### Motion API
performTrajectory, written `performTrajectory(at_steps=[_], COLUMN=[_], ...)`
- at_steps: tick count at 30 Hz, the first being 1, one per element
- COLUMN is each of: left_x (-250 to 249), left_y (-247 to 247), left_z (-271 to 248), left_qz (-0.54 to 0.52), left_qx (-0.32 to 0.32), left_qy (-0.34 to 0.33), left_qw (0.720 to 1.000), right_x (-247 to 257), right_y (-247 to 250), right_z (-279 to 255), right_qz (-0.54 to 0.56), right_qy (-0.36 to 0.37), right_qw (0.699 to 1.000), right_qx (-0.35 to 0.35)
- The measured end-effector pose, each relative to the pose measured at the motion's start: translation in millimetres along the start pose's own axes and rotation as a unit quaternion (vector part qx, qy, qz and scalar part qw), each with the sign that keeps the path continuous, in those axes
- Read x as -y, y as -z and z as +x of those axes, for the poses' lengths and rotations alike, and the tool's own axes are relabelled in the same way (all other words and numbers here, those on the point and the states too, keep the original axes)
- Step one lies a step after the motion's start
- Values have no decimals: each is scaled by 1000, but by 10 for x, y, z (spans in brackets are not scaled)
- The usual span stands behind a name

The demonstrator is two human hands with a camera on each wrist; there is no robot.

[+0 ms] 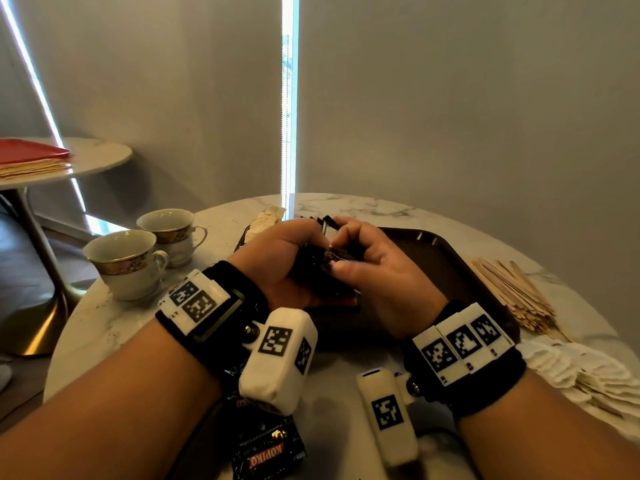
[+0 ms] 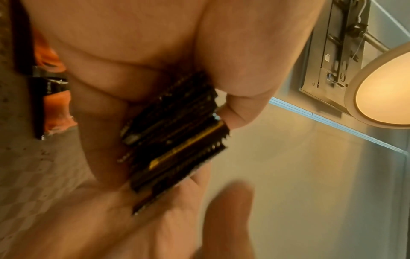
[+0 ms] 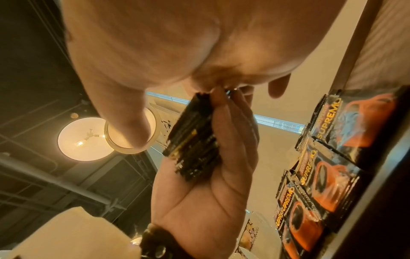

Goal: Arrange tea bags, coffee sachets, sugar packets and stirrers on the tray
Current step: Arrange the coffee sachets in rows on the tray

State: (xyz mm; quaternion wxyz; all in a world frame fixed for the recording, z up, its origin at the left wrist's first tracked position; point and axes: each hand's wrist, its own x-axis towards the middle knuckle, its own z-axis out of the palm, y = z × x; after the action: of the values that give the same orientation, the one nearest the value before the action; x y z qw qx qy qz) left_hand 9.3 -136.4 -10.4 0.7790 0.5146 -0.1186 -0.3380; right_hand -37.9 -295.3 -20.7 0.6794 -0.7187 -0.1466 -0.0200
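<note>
Both hands hover over the dark brown tray (image 1: 450,265). My left hand (image 1: 287,258) grips a thick stack of black coffee sachets (image 1: 326,222), held on edge; its fingers curl round the stack (image 2: 175,140). My right hand (image 1: 367,265) has its fingertips curled onto the stack's top edge and pinches at the sachets (image 3: 193,140). In the right wrist view, several black-and-orange sachets (image 3: 332,157) lie overlapping in a row on the tray. Wooden stirrers (image 1: 512,292) lie in a heap right of the tray. White tea bags (image 1: 595,375) are piled at the near right.
Two gold-rimmed cups (image 1: 128,265) (image 1: 169,233) stand left of the tray on the round marble table (image 1: 363,206). A pale packet (image 1: 266,220) lies behind my left hand. A loose black sachet (image 1: 266,452) lies by the near edge. A second table with red napkins (image 1: 31,154) stands at the far left.
</note>
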Motion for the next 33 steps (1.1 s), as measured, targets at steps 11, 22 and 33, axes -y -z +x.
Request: performTrajectory(at_steps=[11,22,33], left_x=[-97,-162,-510], left_y=[81,83,257], left_z=[-41,-117,-463], left_qz=[6,7,9], left_qx=[-41,-59,-144], left_qy=[6,15,-93], left_qw=[999,998,985], right_x=[-88,-110,-191], right_y=[15,41,22], right_z=[28,30,92], right_qz=[30,46,18], right_qy=[64,61,14], right_qw=[990,981,975], right_qx=[-122,-178,-222])
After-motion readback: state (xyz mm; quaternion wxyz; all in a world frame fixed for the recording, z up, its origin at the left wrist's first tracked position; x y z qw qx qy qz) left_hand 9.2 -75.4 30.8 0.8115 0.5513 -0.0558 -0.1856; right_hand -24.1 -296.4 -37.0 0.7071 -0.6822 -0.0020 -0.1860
